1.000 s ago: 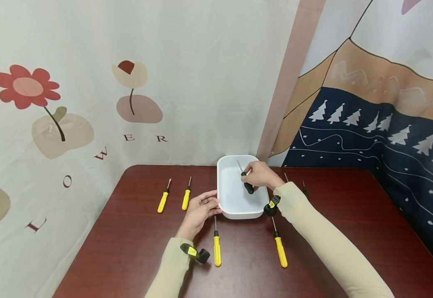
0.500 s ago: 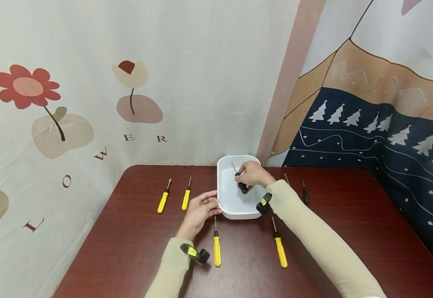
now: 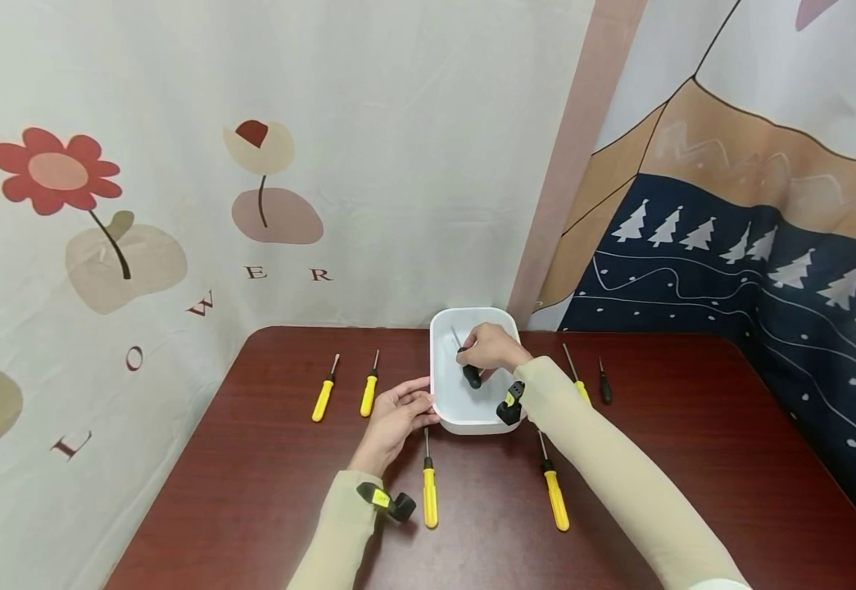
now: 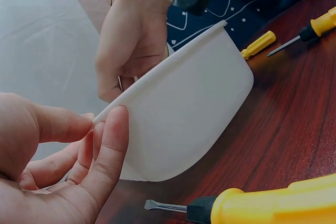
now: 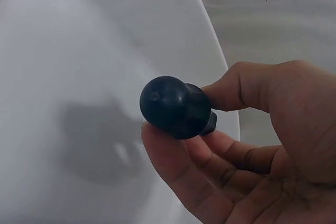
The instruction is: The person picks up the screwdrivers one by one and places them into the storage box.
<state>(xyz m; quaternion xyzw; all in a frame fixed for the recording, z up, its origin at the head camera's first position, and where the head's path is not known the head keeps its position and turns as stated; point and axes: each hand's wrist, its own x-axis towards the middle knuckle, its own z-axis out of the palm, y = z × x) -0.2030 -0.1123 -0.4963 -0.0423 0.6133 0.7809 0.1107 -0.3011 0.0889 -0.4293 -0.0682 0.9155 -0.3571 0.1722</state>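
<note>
My right hand point(image 3: 494, 347) holds a screwdriver with a black handle point(image 3: 471, 376) over the inside of a white plastic tray point(image 3: 477, 428). Its thumb and fingers grip the handle in the right wrist view, where the round handle end point(image 5: 164, 103) faces the camera and the shaft is hidden. Whether the screwdriver touches the tray's floor, I cannot tell. On the tray's near left side, my left hand point(image 3: 392, 419) pinches the rim between thumb and fingers. The left wrist view shows those fingers point(image 4: 113, 140) against the tray's outer wall.
Yellow-handled screwdrivers lie around the tray: two to the left point(image 3: 322, 401), point(image 3: 369, 396), one in front point(image 3: 430, 496), one front right point(image 3: 556, 500) and one partly behind the right sleeve point(image 3: 581, 390). A smaller black screwdriver point(image 3: 604, 388) lies far right. Curtains hang behind the table point(image 3: 265, 459).
My right hand has moved left across the tray with the black screwdriver. The yellow and black screwdrivers to the right show more from behind the sleeve. The left hand stays on the rim.
</note>
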